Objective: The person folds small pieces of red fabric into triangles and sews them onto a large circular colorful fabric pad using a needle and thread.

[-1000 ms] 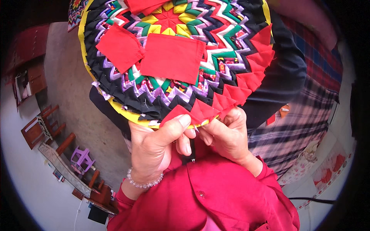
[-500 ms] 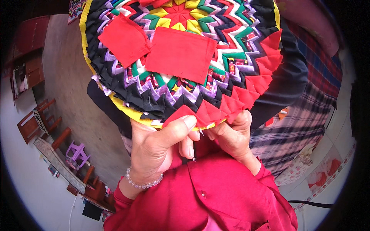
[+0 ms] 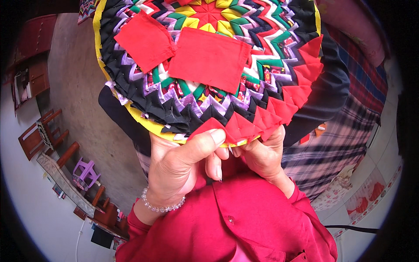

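Observation:
A round patchwork piece [image 3: 192, 105] of folded fabric points lies across my lap, with a yellow band [image 3: 150, 125] along its rim. My left hand [image 3: 183, 161] grips its near edge, the thumb pressed on a red folded triangle [image 3: 207, 125]. Close by on the right, my right hand [image 3: 264, 157] has its fingers closed at the same edge, partly tucked beneath it. A thin pale sliver, perhaps a needle tip, shows between the hands; I cannot make it out fully. Two loose red cloth squares, a larger one [image 3: 209, 59] and a smaller one [image 3: 146, 41], rest on top.
Plaid cloth [image 3: 325, 157] covers the surface at my right, with small red and orange scraps [image 3: 321, 129] on it. A purple plastic stool [image 3: 86, 174] and wooden furniture [image 3: 38, 135] stand on the floor to the left.
The patchwork has shifted slightly to the right, together with the red squares on it. Both hands keep their hold at the near edge.

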A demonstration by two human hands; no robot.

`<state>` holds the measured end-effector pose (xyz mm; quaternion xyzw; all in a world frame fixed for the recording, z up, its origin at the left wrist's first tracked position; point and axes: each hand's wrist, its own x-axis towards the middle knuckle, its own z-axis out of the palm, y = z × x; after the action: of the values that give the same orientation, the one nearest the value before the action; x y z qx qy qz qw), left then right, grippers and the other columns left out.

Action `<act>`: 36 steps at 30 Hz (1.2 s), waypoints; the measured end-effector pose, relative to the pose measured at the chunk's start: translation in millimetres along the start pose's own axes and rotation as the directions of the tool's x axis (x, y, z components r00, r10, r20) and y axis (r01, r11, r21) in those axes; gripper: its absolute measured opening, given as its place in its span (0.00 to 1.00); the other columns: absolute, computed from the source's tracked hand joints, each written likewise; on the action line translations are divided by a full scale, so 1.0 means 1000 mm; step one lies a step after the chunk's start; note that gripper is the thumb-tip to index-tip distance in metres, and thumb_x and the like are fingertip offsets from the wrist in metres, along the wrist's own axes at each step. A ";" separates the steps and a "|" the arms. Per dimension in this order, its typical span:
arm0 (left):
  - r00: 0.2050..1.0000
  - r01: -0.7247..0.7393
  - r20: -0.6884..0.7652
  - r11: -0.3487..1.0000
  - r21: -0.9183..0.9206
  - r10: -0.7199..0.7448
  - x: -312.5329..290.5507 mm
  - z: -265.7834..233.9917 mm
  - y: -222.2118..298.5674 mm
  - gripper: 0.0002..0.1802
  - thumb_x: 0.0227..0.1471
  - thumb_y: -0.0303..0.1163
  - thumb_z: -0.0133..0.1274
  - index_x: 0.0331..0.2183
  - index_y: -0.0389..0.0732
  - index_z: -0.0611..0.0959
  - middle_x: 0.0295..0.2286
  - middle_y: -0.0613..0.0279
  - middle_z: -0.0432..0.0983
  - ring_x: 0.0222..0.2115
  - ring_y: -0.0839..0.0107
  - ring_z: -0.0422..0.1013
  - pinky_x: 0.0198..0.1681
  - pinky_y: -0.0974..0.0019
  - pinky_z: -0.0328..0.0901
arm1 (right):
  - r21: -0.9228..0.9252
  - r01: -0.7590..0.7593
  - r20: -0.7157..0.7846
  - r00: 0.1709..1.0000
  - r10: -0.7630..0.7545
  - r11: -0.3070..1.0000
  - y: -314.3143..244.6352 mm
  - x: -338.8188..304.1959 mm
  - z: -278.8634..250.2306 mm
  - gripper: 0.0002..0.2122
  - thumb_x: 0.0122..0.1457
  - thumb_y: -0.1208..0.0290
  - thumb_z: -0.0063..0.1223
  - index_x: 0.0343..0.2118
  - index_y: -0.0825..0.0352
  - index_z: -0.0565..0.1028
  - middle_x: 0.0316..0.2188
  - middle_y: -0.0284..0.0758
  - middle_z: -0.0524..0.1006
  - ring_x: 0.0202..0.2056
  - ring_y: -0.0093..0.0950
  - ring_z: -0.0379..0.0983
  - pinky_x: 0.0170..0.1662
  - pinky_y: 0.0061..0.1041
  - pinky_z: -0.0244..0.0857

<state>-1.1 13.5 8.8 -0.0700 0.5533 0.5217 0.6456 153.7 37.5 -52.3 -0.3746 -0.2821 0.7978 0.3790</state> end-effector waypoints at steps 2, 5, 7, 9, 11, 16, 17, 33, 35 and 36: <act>1.000 0.014 0.011 0.999 -0.037 -0.013 -0.001 0.000 0.002 0.04 0.47 0.20 0.52 0.27 0.29 0.80 0.18 0.51 0.76 0.09 0.70 0.67 0.12 0.73 0.62 | 0.002 0.005 0.020 1.000 -0.005 1.000 0.000 0.000 -0.001 0.02 0.55 0.82 0.54 0.29 0.74 0.75 0.22 0.35 0.76 0.21 0.20 0.70 0.23 0.18 0.62; 1.000 0.008 0.031 0.999 -0.041 -0.007 0.000 -0.001 0.001 0.04 0.47 0.19 0.52 0.27 0.29 0.80 0.18 0.51 0.76 0.10 0.70 0.67 0.13 0.73 0.63 | -0.009 0.003 0.021 1.000 -0.003 1.000 -0.001 -0.001 -0.001 0.02 0.55 0.81 0.54 0.29 0.74 0.75 0.22 0.35 0.76 0.21 0.20 0.70 0.23 0.18 0.62; 1.000 0.007 0.030 1.000 -0.019 -0.007 0.000 -0.001 0.001 0.04 0.47 0.19 0.52 0.28 0.28 0.80 0.18 0.51 0.76 0.10 0.70 0.67 0.13 0.73 0.62 | -0.026 0.013 0.024 1.000 -0.012 1.000 -0.001 -0.001 -0.001 0.02 0.56 0.81 0.54 0.29 0.74 0.75 0.22 0.35 0.76 0.21 0.20 0.71 0.23 0.18 0.62; 1.000 0.020 0.017 1.000 0.008 -0.021 0.000 0.000 0.000 0.05 0.47 0.19 0.52 0.29 0.28 0.80 0.18 0.51 0.76 0.10 0.69 0.67 0.13 0.73 0.62 | -0.051 0.039 0.036 0.999 -0.038 0.998 -0.002 -0.001 -0.001 0.03 0.56 0.80 0.53 0.29 0.74 0.75 0.22 0.35 0.76 0.21 0.19 0.71 0.23 0.17 0.61; 1.000 0.004 0.018 1.000 0.008 -0.004 -0.001 0.000 -0.003 0.06 0.47 0.19 0.52 0.29 0.27 0.80 0.18 0.51 0.76 0.10 0.70 0.67 0.13 0.73 0.62 | -0.050 0.083 0.077 0.994 -0.079 0.995 -0.002 0.000 0.000 0.03 0.57 0.80 0.52 0.31 0.74 0.75 0.23 0.35 0.76 0.23 0.19 0.71 0.24 0.17 0.62; 0.999 -0.021 0.028 1.000 0.021 0.020 0.001 -0.004 -0.004 0.05 0.48 0.19 0.53 0.30 0.27 0.80 0.19 0.53 0.76 0.11 0.72 0.67 0.14 0.74 0.63 | -0.171 0.052 0.207 0.978 -0.016 0.984 -0.014 0.005 -0.002 0.05 0.59 0.80 0.49 0.37 0.73 0.73 0.28 0.35 0.76 0.27 0.19 0.71 0.28 0.16 0.63; 0.999 -0.017 0.040 1.000 0.022 0.016 0.003 -0.006 -0.004 0.05 0.48 0.19 0.53 0.30 0.27 0.80 0.20 0.54 0.76 0.12 0.73 0.68 0.15 0.74 0.64 | -0.162 0.020 0.215 0.977 0.015 0.987 -0.019 0.007 -0.002 0.05 0.60 0.80 0.48 0.38 0.73 0.73 0.28 0.34 0.76 0.27 0.19 0.71 0.29 0.16 0.63; 0.964 -0.243 0.101 0.969 -0.046 0.246 0.025 0.005 -0.031 0.16 0.46 0.12 0.55 0.39 0.33 0.77 0.34 0.60 0.77 0.32 0.71 0.76 0.38 0.68 0.73 | -0.826 0.525 0.434 0.825 -0.362 0.206 -0.072 0.021 0.022 0.10 0.46 0.87 0.58 0.32 0.72 0.73 0.26 0.39 0.74 0.27 0.30 0.74 0.27 0.24 0.67; 0.950 -0.290 0.097 0.953 -0.083 0.298 0.026 0.011 -0.032 0.18 0.45 0.12 0.55 0.41 0.33 0.76 0.35 0.60 0.77 0.34 0.71 0.76 0.39 0.68 0.72 | -0.827 0.523 0.457 0.839 -0.296 0.205 -0.067 0.033 0.021 0.09 0.46 0.86 0.57 0.31 0.71 0.73 0.25 0.38 0.73 0.26 0.33 0.73 0.27 0.26 0.66; 0.937 -0.324 0.109 0.942 -0.090 0.333 0.029 0.012 -0.031 0.19 0.45 0.12 0.54 0.42 0.33 0.76 0.36 0.60 0.77 0.35 0.71 0.75 0.40 0.68 0.72 | -0.835 0.511 0.458 0.851 -0.256 0.204 -0.070 0.037 0.023 0.09 0.47 0.86 0.56 0.31 0.70 0.72 0.25 0.38 0.72 0.26 0.34 0.72 0.27 0.27 0.66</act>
<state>25.8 24.5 -24.4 0.0329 0.4979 0.6447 0.5791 146.8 102.6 -2.7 -0.3493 -0.8140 0.3958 0.2423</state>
